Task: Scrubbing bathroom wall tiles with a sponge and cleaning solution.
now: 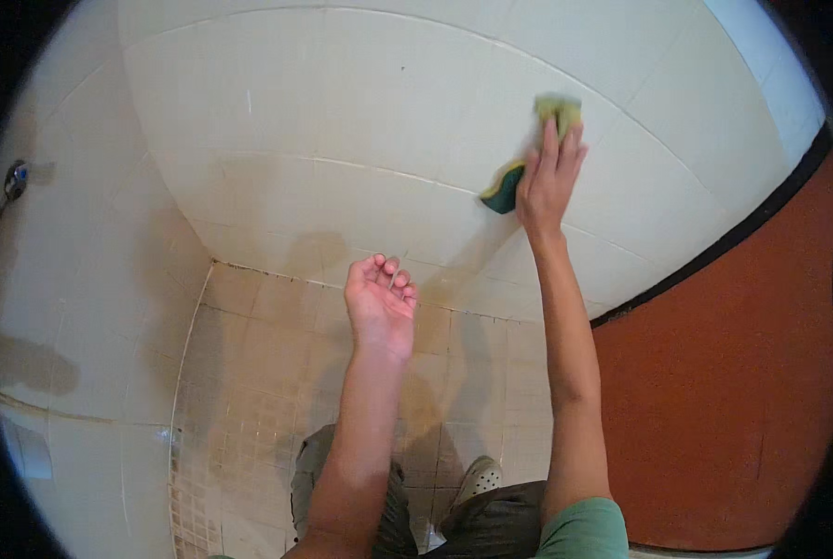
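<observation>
My right hand (pixel 550 182) is stretched out against the white tiled wall (pixel 388 119). Its fingertips press a yellowish-green cloth or pad (pixel 558 108), blurred, onto the tiles. A yellow and dark green scouring sponge (pixel 504 189) sticks out at the thumb side of the same hand, against the wall. My left hand (pixel 383 300) is raised, palm up, with its fingers loosely curled. A thin, pale, stick-like thing (pixel 397 272) shows at those fingers; what it is cannot be told.
Brownish floor tiles (pixel 269 349) meet the wall below, with a clog-type shoe (pixel 480 476) on them. At the far left a shower fitting with a hose (pixel 15 180) hangs on the side wall. A reddish-brown surface with a black edge (pixel 709 391) lies at the right.
</observation>
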Demonstrator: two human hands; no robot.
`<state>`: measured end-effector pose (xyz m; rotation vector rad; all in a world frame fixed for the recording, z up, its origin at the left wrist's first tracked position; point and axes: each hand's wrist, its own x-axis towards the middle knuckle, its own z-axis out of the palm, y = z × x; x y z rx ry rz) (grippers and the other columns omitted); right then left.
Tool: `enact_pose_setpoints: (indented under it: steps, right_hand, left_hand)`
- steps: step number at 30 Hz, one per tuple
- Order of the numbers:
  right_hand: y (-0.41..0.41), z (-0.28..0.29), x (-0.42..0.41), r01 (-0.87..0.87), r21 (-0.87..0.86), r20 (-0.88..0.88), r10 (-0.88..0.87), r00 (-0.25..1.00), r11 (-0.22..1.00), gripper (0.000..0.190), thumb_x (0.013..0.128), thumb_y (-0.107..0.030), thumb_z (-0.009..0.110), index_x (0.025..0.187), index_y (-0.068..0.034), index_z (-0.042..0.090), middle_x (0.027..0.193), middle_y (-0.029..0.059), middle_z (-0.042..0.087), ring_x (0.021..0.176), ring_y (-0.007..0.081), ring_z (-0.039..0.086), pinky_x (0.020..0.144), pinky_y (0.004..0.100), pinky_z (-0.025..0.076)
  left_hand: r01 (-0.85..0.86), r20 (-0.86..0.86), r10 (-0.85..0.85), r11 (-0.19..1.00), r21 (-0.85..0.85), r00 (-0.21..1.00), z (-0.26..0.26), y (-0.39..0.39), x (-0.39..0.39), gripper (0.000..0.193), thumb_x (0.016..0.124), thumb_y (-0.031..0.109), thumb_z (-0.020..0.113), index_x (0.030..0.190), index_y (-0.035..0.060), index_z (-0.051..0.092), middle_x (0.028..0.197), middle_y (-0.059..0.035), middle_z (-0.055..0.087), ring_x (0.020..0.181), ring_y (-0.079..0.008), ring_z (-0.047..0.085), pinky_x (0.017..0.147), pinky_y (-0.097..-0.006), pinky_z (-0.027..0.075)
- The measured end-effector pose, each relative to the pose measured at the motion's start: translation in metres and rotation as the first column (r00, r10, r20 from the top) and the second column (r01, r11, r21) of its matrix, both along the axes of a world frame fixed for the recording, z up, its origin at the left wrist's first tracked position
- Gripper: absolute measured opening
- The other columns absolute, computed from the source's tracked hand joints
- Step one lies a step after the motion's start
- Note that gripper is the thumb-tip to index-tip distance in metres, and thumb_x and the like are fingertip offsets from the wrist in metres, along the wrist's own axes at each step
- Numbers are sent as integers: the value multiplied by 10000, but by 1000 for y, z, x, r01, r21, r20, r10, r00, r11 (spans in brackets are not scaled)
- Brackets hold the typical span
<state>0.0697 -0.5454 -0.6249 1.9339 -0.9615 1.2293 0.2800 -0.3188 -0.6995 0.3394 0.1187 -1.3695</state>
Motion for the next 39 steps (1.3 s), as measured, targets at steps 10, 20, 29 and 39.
enact_pose_setpoints:
  steps: [10,20,29,39]
  right_hand:
    - [13,-17,144,-412,126,-821,328,466,902,553,1014,-307,666,1464,11,622,1754,58,359,1626,260,317,1322,514,284]
    - [6,-33,144,-554,133,-909,325,263,821,253,914,-274,717,1101,-111,675,1341,62,640,1204,209,621,1004,407,527]
    - [14,-39,143,-499,357,-733,568,374,789,204,963,-264,744,975,-115,605,955,70,666,662,218,639,626,393,542]
    - [185,-22,200,-664,662,424,556,714,348,287,991,-292,763,975,-40,627,623,95,585,580,185,589,584,388,492]
  left_hand:
    - [-75,11,75,995,64,997,-5,-4,-6,140,985,263,620,992,141,552,890,9,544,757,-143,495,700,-306,440]
    - [-123,-5,127,971,206,992,-1,16,19,131,995,280,605,979,159,556,836,26,544,726,-129,514,680,-299,442]
    - [-19,269,-47,971,238,962,7,28,-36,257,997,373,601,1140,161,578,1068,3,594,936,-145,608,785,-340,452]
    - [-89,102,84,995,47,991,22,40,7,594,1122,589,376,1478,138,527,1447,-16,593,1339,-156,559,1095,-440,427]
